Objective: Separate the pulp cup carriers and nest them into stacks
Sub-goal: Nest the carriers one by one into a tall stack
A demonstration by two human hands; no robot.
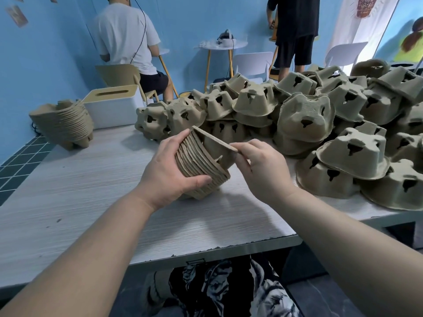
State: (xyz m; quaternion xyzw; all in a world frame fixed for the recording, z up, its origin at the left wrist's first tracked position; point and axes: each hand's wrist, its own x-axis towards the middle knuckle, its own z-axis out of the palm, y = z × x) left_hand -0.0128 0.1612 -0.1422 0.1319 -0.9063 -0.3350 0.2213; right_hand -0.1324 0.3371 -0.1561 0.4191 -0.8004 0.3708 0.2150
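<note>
Head view: left hand (168,172) wrapped around nested stack (201,170) on table (91,179); right hand (258,170) pinching rim of top carrier (215,139), lifted clear.

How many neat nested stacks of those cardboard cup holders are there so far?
2: one nested stack tilted on the table in the person's left hand, one finished stack lying far left. The loose pile may hide others.

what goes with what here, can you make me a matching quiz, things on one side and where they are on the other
Things:
1. nested stack
2. finished stack
3. loose carriers
4. tissue box

Places:
A. piled on the table's right side
B. gripped in the left hand
C. far left table corner
D. behind the finished stack, by the wall

Pairs: 1-B, 2-C, 3-A, 4-D
</note>
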